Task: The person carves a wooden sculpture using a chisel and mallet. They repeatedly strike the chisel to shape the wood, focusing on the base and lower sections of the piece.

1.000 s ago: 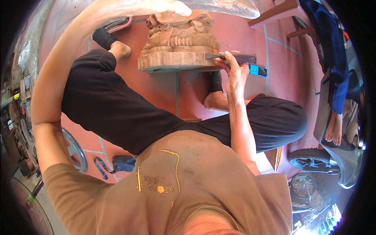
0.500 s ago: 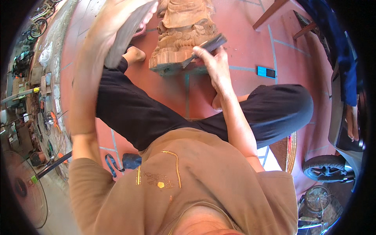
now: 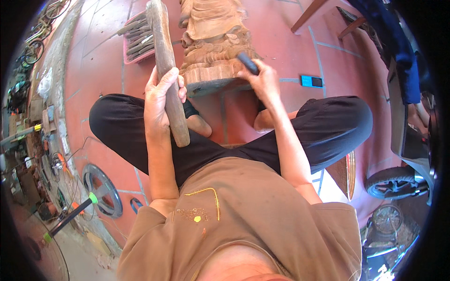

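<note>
- We're gripping a wooden club [image 3: 175, 110] in the left hand [image 3: 161, 96], fingers wrapping its lower half; its top end is pointing away from us, its near end is hanging over the lap.
- We're gripping a dark-handled tool [image 3: 247, 62] in the right hand [image 3: 265, 84], by the base's near right corner. Working end isn't showing clearly; can't tell whether it's touching the wood.
- Carved wooden piece [image 3: 215, 42] is resting on the red tiled floor [image 3: 300, 51], ahead of our feet, its thick base facing us; far end is running out of view.
- Pink basket [image 3: 139, 59] is sitting left of the carving, holding a pile of slim tools [image 3: 140, 40]; the club is passing just beside it in view.
- Blue phone [image 3: 311, 81] is lying on the floor, right of the right hand, well apart from the carving.
- We're sitting with knees spreading wide, in black trousers [image 3: 126, 126].
</note>
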Demonstrator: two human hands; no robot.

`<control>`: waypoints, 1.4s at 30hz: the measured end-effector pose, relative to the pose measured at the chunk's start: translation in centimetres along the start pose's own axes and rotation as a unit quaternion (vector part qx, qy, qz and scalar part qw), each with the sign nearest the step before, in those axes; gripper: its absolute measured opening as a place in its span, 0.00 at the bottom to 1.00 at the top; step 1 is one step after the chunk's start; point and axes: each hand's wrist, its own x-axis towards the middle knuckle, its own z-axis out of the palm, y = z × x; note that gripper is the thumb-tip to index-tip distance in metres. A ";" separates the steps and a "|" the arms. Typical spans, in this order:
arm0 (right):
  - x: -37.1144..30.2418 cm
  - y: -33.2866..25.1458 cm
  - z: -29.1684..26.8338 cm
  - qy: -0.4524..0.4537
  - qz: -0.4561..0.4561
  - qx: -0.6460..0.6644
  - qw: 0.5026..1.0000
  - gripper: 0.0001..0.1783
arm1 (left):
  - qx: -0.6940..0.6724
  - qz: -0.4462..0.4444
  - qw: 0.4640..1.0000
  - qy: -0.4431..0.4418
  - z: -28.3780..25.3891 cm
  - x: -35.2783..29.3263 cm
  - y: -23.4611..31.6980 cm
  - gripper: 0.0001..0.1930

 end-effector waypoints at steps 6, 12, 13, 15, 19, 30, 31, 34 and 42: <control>-1.3 0.0 1.7 0.045 -0.025 -0.054 0.997 0.17 | -0.060 -0.045 0.997 0.001 0.5 2.6 -1.6 0.14; -0.5 0.0 2.3 0.089 -0.035 -0.120 0.988 0.13 | 0.009 -0.037 0.999 0.003 0.5 3.0 -2.2 0.19; -0.4 -0.1 2.4 0.073 -0.020 -0.124 0.989 0.13 | 0.011 -0.037 0.999 0.000 0.6 3.0 -2.1 0.17; -0.2 -0.2 1.9 0.040 0.010 -0.133 0.990 0.13 | 0.012 -0.036 0.999 0.000 0.3 2.9 -2.3 0.15; -2.7 -0.6 -0.1 -0.146 -0.014 -0.202 0.968 0.15 | 0.002 -0.026 1.000 0.005 -0.1 2.8 -2.0 0.15; -4.3 -0.9 1.3 -0.018 -0.240 -0.137 0.961 0.38 | 0.003 -0.017 0.999 0.029 -0.5 2.7 -1.8 0.16; -3.9 -0.9 1.5 0.000 -0.242 -0.152 0.958 0.40 | 0.004 -0.019 0.999 0.030 -0.5 2.7 -1.9 0.16; -4.9 0.1 1.8 -0.043 -0.251 -0.229 0.940 0.44 | 0.005 -0.025 0.999 0.033 -0.7 2.8 -2.0 0.16; -7.6 -0.8 0.9 -0.129 -0.173 -0.090 0.972 0.38 | 0.020 -0.023 0.999 0.016 -1.0 3.0 -2.4 0.13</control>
